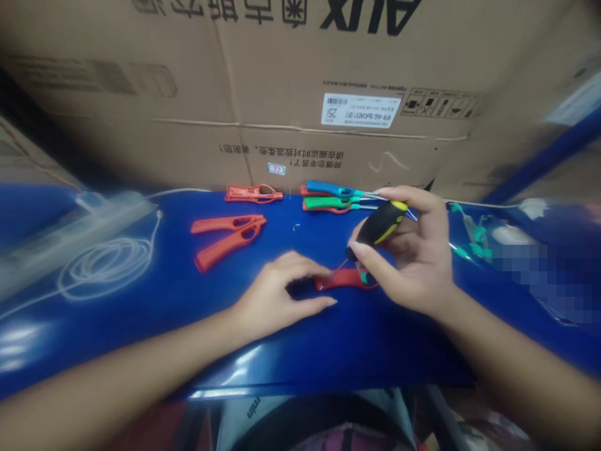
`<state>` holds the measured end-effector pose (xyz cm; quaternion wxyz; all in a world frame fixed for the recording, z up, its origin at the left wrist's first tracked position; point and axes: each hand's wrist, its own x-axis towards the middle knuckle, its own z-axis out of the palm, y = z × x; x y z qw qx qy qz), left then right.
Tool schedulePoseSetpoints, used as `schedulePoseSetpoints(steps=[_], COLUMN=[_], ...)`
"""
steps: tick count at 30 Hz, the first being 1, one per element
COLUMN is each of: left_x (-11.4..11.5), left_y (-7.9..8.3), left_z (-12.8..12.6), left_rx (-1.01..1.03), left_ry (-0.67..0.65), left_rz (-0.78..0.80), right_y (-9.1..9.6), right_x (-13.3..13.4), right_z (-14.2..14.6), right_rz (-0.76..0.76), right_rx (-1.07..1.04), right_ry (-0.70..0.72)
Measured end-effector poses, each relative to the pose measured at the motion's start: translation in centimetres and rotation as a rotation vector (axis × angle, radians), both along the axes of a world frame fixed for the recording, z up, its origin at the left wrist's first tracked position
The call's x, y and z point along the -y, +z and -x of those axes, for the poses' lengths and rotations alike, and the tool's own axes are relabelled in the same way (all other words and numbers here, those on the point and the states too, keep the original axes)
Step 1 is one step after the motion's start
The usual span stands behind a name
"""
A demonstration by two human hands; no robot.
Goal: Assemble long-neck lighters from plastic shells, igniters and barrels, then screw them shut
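My right hand [413, 254] is closed round a black and yellow screwdriver [381, 223], whose thin shaft slants down to a red plastic handle piece [345, 279] lying on the blue table [141, 300]. My left hand [277, 294] rests on the table just left of that piece, thumb and forefinger curved around its left end and pinching it. Its near end is hidden by my right fingers.
Red plastic handle halves [228, 235] and another red piece [253, 193] lie further back, beside blue and green handled tools [335, 195]. A coil of white cable [106, 263] lies at the left. A large cardboard box [282, 94] stands behind. Teal parts [476, 241] lie at the right.
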<state>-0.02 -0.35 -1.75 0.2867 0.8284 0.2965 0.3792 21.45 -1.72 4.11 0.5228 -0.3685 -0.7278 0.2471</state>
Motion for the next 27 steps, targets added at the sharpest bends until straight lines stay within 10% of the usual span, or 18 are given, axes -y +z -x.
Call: schedulePoseSetpoints(steps=[27], left_x=[-1.1], left_y=[-1.6], left_z=[0.0], left_rx=[-0.16], left_ry=[-0.018], left_rz=[-0.01], right_y=[-1.4], right_x=[-0.8], right_z=[-0.3], right_rz=[-0.113], right_rx=[0.095], right_ry=[-0.037])
